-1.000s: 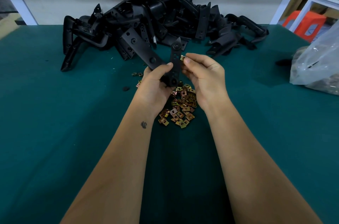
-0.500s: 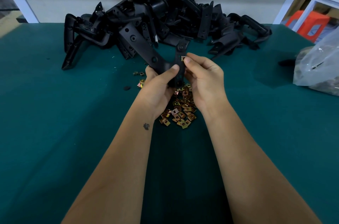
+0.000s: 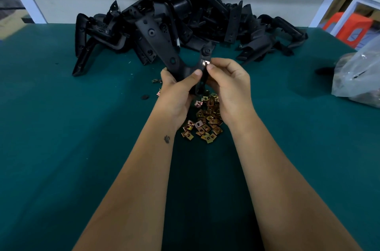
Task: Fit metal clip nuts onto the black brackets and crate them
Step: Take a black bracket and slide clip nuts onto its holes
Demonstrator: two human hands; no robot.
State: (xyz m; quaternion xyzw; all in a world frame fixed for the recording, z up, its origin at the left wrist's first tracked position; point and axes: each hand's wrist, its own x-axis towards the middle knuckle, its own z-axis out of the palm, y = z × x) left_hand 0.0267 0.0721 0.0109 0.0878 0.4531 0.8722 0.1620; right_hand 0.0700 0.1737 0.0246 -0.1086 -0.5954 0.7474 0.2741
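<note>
Most of the job looks undone: a big pile of brackets (image 3: 185,24) lies heaped on the surface (image 3: 61,148) well beyond the fingertips, a heap of loose clips (image 3: 205,121) sits under and between the wrists, and no crate shows anywhere, so I judge the crating has not begun for the bracket in hand (image 3: 176,59). That bracket is a forked piece held up off the surface; the left hand (image 3: 174,94) grips it at the fork, fingers curled behind it and the thumb laid across its front. The right hand (image 3: 228,84) pinches one clip (image 3: 205,63) between thumb tip and forefinger, right at the edge of the bracket's right arm, just below the round boss at its tip. The clip touches the arm and seems partly pushed on; whether it is fully seated I cannot tell, since the fingers cover its far side. The other right fingers are curled in toward the palm, below the pinch. Whether the left arm of the fork carries a clip is not visible. A few stray clips lie just left of the left knuckles. A clear bag (image 3: 357,78) rests well to the right of the right hand
</note>
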